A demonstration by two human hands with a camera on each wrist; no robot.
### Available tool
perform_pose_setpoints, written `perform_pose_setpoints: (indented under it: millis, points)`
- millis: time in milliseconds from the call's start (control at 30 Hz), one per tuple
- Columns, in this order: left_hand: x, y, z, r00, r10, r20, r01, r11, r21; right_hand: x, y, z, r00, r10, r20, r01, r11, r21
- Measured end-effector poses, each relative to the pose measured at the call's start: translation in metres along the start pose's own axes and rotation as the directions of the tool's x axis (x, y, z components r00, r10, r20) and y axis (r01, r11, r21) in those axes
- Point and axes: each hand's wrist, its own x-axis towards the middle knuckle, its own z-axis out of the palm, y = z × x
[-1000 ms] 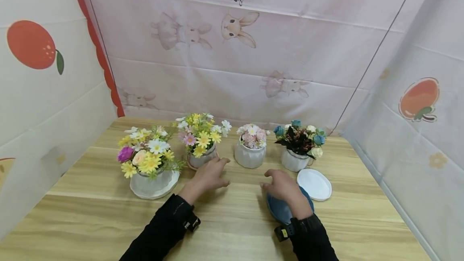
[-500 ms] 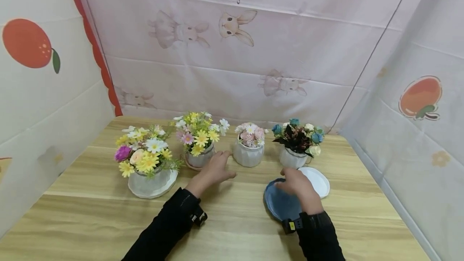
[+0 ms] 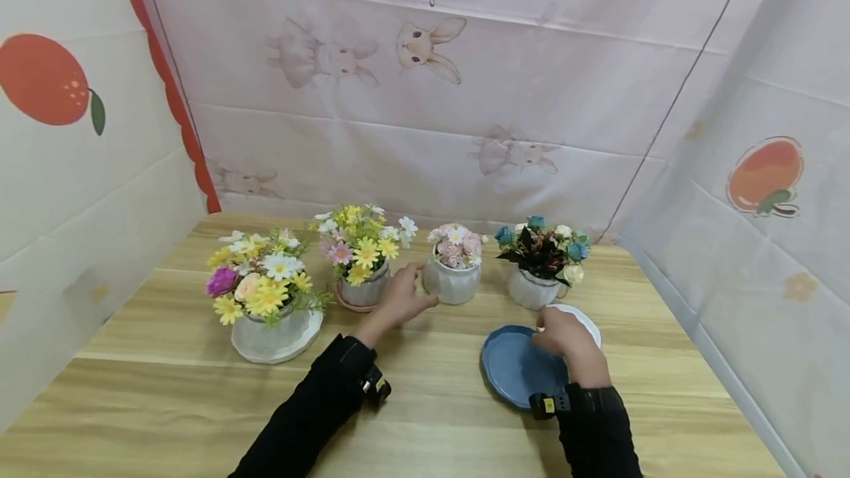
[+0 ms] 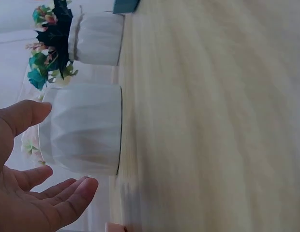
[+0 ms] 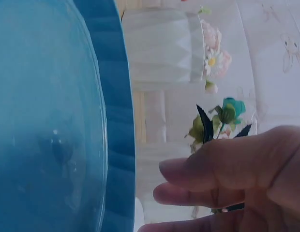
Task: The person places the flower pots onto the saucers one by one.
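My left hand (image 3: 401,299) reaches to the left side of a white faceted pot (image 3: 453,283) with pink and white flowers. Its thumb and fingers are spread on either side of the pot in the left wrist view; contact is not clear. My right hand (image 3: 569,339) hovers over the right side of a blue plate (image 3: 514,369). In the right wrist view its thumb and fingers stretch out with nothing between them, apart from the plate's rim. Partly hidden behind that hand is a white plate (image 3: 586,319).
Behind the plates stands a white pot (image 3: 533,291) with blue and cream flowers. Left of my left hand, a grey pot (image 3: 368,288) of yellow daisies sits on a pink saucer (image 3: 352,306). Further left, a flower pot (image 3: 272,327) rests on a white plate (image 3: 299,345).
My left hand has moved right, from beside the daisy pot to the pink-flower pot. My right hand has shifted right across the blue plate, towards the white plate. The pots have stayed put.
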Motion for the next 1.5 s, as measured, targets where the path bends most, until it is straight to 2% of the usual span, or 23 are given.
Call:
perform_pose_setpoints:
  millis: [200, 333, 633, 1000, 1233, 1500]
  points:
    - [0.007, 0.003, 0.005, 0.999, -0.027, -0.026, 0.025, 0.996, -0.083, -0.003, 0.013, 0.000, 0.999, 0.044, 0.014, -0.044, 0.999, -0.017]
    - [0.011, 0.003, 0.009, 0.998, -0.047, -0.047, 0.043, 0.994, -0.096, -0.002, 0.020, -0.001, 0.998, 0.055, 0.023, -0.055, 0.998, -0.019]
    - [0.021, 0.006, 0.020, 0.990, -0.065, -0.123, 0.056, 0.996, -0.076, -0.005, 0.032, -0.006, 0.989, 0.121, 0.081, -0.127, 0.989, 0.071]
    - [0.036, 0.013, 0.028, 0.982, -0.099, -0.160, 0.089, 0.994, -0.067, -0.005, 0.039, -0.003, 0.976, 0.155, 0.150, -0.176, 0.975, 0.138]
    - [0.044, 0.013, 0.030, 0.976, -0.148, -0.163, 0.136, 0.987, -0.083, -0.003, 0.041, 0.000, 0.968, 0.177, 0.180, -0.199, 0.973, 0.114]
    - [0.047, 0.008, 0.032, 0.977, -0.150, -0.154, 0.140, 0.987, -0.074, -0.006, 0.045, 0.000, 0.967, 0.172, 0.189, -0.195, 0.975, 0.109]
